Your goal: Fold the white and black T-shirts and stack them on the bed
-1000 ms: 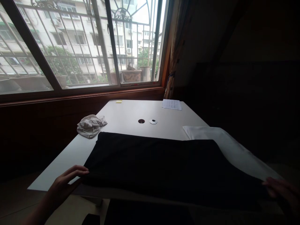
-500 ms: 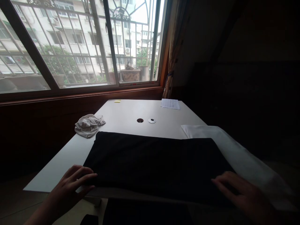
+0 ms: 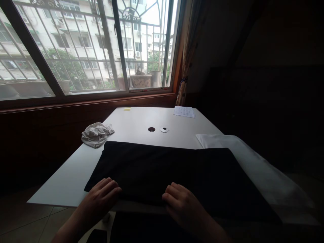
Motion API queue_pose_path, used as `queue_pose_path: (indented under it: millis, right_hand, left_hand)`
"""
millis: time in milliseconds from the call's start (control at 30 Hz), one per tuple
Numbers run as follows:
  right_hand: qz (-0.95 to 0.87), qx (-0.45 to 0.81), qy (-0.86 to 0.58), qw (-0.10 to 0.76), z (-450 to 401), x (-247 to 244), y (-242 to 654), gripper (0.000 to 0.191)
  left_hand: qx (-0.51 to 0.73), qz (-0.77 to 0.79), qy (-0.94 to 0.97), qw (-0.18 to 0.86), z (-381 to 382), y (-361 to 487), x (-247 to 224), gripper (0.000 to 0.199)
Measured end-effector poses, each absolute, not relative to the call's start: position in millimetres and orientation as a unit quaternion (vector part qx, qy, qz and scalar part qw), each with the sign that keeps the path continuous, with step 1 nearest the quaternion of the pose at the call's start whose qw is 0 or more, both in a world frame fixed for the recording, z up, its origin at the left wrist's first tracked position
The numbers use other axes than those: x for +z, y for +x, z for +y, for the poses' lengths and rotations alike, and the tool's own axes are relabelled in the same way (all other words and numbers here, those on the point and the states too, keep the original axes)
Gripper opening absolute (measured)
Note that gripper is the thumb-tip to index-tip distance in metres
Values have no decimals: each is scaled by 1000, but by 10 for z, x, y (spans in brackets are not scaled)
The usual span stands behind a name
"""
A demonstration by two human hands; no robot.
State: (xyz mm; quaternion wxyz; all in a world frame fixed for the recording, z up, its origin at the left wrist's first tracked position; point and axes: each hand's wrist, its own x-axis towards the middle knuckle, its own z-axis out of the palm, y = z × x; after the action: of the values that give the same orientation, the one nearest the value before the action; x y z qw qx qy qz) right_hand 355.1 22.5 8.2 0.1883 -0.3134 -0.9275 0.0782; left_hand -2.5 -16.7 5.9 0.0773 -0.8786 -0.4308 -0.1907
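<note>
A black cloth (image 3: 157,168) lies flat across the front of the white table (image 3: 63,172), its near edge close to the table's front edge. My left hand (image 3: 102,195) is at the near left part of the cloth, fingers curled over its edge. My right hand (image 3: 181,200) is near the middle of the same edge, its fingers bent together on the fabric. The fingertips and thumbs of both hands are largely hidden, but both seem to grip the cloth's edge.
A crumpled pale cloth (image 3: 96,135) lies at the left edge. White fabric (image 3: 248,158) drapes along the right side. Behind are a round hole (image 3: 151,129), its white cover (image 3: 164,130), papers (image 3: 184,111) and a yellow note (image 3: 127,109).
My right hand has moved left from the cloth's right side to near its middle. My left hand has shifted right, onto the near edge. Both hands' fingers are now more curled.
</note>
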Motion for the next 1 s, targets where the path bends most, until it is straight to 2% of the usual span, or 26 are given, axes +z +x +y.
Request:
queue_pose_path:
  millis: [200, 400, 533, 600, 733, 933, 1000]
  right_hand:
    - [-933, 126, -285, 179, 159, 116, 3814, 23]
    - [-898, 236, -328, 176, 105, 231, 4081, 21]
    - [-872, 298, -358, 150, 140, 335, 4183, 18]
    - [-864, 278, -382, 170, 221, 372, 4199, 26]
    - [-867, 161, -425, 206, 563, 352, 4194, 37]
    - [-862, 47, -504, 33, 1340, 119, 4494, 69]
    - [-839, 27, -544, -13, 1564, 55, 4762, 72]
  left_hand:
    - [-199, -435, -878, 33, -239, -132, -24, 22]
    - [-186, -493, -846, -85, -301, -252, 118, 11]
    - [-191, -496, -844, -68, -187, -216, 224, 19]
    - [-192, -493, -848, -31, -62, -128, 268, 22]
    - [-164, -459, -873, 28, 362, 113, 298, 46]
    - [-73, -561, -825, -10, 1250, 87, 74, 63]
    - [-55, -604, -794, -38, 1453, -64, -30, 65]
